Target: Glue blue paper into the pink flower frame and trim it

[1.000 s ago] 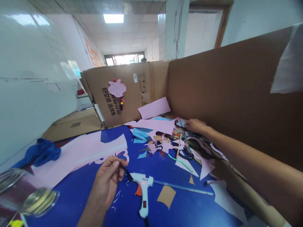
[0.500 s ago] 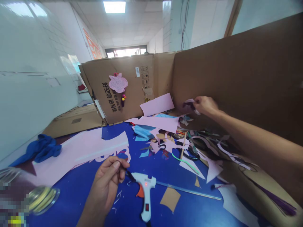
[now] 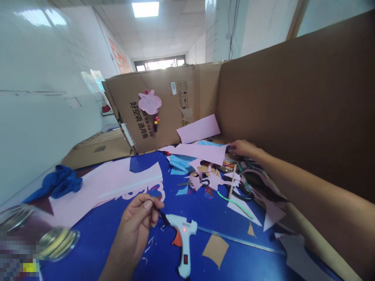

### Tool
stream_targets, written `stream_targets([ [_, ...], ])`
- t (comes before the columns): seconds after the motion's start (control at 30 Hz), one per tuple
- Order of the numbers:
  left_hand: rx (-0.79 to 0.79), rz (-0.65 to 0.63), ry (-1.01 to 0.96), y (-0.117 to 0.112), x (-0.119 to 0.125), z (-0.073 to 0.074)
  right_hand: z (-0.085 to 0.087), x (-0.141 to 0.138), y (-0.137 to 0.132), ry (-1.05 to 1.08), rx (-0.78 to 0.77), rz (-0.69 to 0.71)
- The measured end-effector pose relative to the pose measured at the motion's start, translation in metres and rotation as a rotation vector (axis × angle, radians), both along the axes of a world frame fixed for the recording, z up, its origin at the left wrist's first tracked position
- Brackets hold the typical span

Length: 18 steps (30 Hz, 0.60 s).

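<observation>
My left hand (image 3: 136, 224) is closed in a pinch, thumb against forefinger; whatever lies between them is too small and hidden to name. Just right of those fingertips lies the dark nozzle of a white hot glue gun (image 3: 184, 238), with an orange trigger and a glowing red light. A clear glue stick (image 3: 231, 236) runs out of its back. My right hand (image 3: 244, 148) reaches to the far right, down at the scrap pile, its fingers bent round something dark I cannot make out. Beside it lies a pink paper sheet (image 3: 202, 152).
Cardboard walls (image 3: 281, 97) stand at the back and right; a pink flower-shaped piece (image 3: 150, 102) hangs there. Scissors (image 3: 200, 182), a green pipe cleaner (image 3: 236, 205) and paper scraps crowd the right. Pink paper (image 3: 102, 183), blue cloth (image 3: 60, 183) and a clear round container (image 3: 58, 244) lie left.
My right hand has lowered and moved left from the cardboard wall to the scrap pile; the pale and dark scrap it held no longer shows. My left hand keeps its pinch.
</observation>
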<state>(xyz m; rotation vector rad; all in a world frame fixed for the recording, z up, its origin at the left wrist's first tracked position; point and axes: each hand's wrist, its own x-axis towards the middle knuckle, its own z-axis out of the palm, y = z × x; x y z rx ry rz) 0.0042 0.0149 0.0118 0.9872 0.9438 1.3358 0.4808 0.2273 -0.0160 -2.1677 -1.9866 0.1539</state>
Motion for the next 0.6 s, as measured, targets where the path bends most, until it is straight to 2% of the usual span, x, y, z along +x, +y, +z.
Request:
stream_targets([
  [0.07,0.001,-0.005,-0.008,0.0,-0.001,-0.001,0.006,0.001,-0.002,-0.037,-0.02,-0.088],
  [0.23,-0.003,-0.005,-0.025,0.001,0.0,0.0,0.042,0.014,-0.01,-0.125,0.035,-0.234],
  [0.33,-0.008,0.003,-0.019,0.001,0.004,0.002,0.055,0.018,-0.016,-0.145,-0.005,-0.294],
  [0.43,-0.021,0.011,-0.022,0.0,0.007,0.005,0.051,0.011,-0.017,-0.129,-0.01,-0.278],
  [0.6,-0.026,0.003,-0.026,-0.002,0.008,0.005,0.026,-0.024,0.002,-0.012,0.081,-0.021],
])
